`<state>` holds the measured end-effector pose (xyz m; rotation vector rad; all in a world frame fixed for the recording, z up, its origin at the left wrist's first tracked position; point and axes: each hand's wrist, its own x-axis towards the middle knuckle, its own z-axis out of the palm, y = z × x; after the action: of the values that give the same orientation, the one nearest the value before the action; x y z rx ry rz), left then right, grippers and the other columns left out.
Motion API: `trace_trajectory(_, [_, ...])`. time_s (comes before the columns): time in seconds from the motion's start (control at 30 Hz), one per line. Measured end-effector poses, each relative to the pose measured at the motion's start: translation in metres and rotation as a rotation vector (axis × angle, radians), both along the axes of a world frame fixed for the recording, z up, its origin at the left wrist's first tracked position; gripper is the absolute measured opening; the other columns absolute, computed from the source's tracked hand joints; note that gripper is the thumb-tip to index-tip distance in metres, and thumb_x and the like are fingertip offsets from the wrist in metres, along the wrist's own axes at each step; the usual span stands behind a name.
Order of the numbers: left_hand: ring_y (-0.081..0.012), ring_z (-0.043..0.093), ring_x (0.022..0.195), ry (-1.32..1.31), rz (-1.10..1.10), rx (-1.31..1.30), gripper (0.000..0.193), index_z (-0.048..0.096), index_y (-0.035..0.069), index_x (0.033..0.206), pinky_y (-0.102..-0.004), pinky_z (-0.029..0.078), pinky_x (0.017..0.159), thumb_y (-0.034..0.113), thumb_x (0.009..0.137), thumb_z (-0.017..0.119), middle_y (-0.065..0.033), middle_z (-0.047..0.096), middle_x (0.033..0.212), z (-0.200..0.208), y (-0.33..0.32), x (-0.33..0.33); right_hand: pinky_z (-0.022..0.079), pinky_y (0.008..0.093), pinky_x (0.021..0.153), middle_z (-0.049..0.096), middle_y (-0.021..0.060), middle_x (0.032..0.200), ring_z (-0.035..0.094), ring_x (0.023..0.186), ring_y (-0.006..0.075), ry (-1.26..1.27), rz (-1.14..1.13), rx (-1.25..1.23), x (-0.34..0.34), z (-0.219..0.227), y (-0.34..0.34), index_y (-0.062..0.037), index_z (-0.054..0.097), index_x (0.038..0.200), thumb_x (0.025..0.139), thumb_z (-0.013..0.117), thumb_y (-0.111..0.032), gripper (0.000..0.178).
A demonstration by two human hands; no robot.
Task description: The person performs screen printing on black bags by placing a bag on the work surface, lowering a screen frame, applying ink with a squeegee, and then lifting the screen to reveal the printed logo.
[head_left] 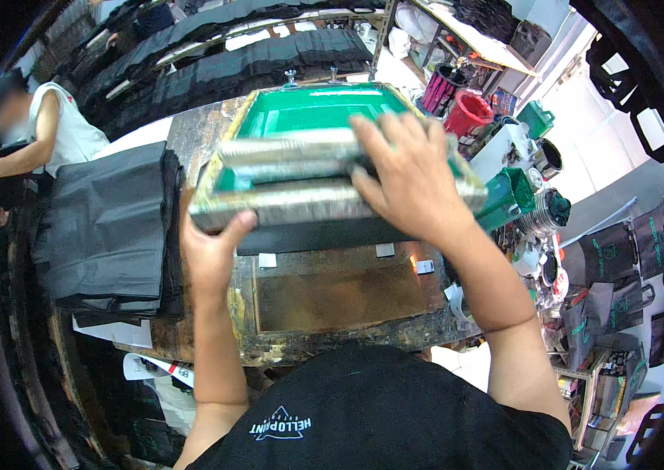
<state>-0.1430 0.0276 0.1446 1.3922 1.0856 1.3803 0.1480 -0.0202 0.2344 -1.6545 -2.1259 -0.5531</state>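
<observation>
One worn, stained table (199,125), with one co-worker (77,133) beyond on the left. Above the table's middle, one wooden frame (285,207) with green mesh (316,110), over one black sheet (308,237). Left of the frame, one thick stack of black fabric (112,227). Across the mesh, one long pale bar (293,147), blurred. Two bare hands: right hand (410,168) clasped over the bar, left hand (210,251) gripping the frame's near left corner, thumb against the near face, fingers mostly hidden. Just nearer than the sheet, three small white pieces (267,260).
</observation>
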Motion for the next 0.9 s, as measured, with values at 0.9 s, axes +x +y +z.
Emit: trace_trajectory(0.9, [-0.0378, 0.055, 0.116, 0.687, 0.175, 0.095, 0.112, 0.051, -0.008, 0.148, -0.0472, 0.046, 0.103, 0.019, 0.053, 0.104, -0.0208, 0.058, 0.123, -0.174, -0.054, -0.042, 0.037, 0.0506, 0.089, 0.058, 0.0108, 0.111, 0.055, 0.110, 0.0320, -0.023, -0.065, -0.290, 0.018, -0.138, 0.049, -0.0126, 0.053, 0.129, 0.073, 0.078, -0.004, 0.062])
